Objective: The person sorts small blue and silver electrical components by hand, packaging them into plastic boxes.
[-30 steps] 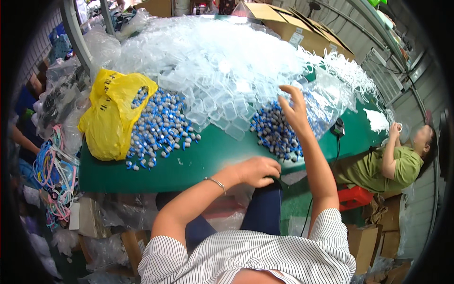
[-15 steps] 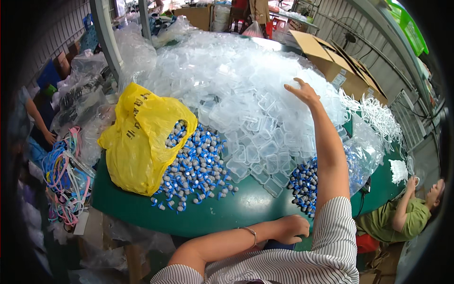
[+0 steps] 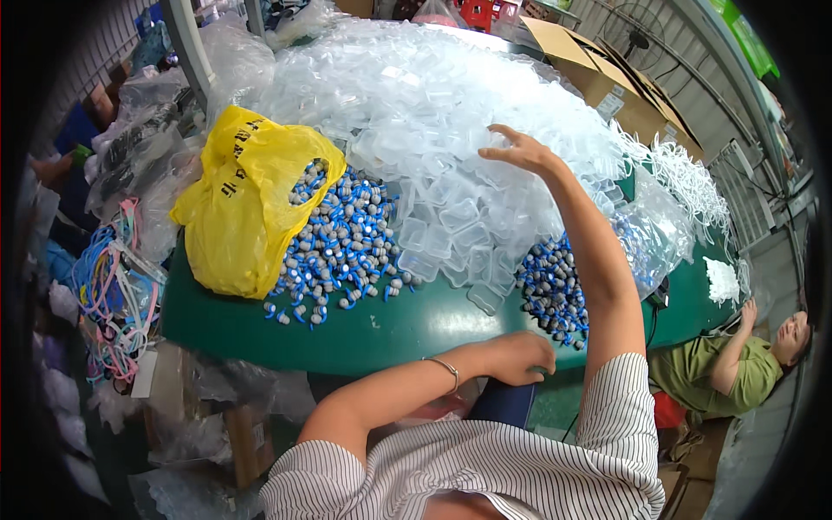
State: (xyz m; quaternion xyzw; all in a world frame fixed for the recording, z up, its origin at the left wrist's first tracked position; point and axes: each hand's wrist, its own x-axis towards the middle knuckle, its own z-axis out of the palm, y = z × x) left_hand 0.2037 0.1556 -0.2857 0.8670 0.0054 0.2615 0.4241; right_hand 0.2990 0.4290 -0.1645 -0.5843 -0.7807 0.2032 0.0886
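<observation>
My right hand [image 3: 520, 152] reaches over a large heap of clear plastic boxes [image 3: 416, 95], thumb and fingers apart, holding nothing. At the table's near edge my left hand [image 3: 524, 357] is closed with its fingers curled under; whatever it may hold is hidden. Close beyond that hand lies a pile of small grey-and-blue parts [image 3: 552, 282], each with a blue tail. A larger pile of similar parts [image 3: 347, 238] spills from a yellow plastic bag [image 3: 238, 212] on the left.
The green table [image 3: 399, 334] has a curved near edge. Right of my arm are a clear bag [image 3: 654, 234] and a heap of white cords [image 3: 685, 182]. An open cardboard box [image 3: 589, 74] stands behind. A person in green [image 3: 728, 368] sits at the right. Coloured bands [image 3: 113, 295] hang at the left.
My right hand has moved left over the clear boxes, fingers still apart. My left hand stays closed near the table edge. The whole view has shifted, with the table's contents higher in it.
</observation>
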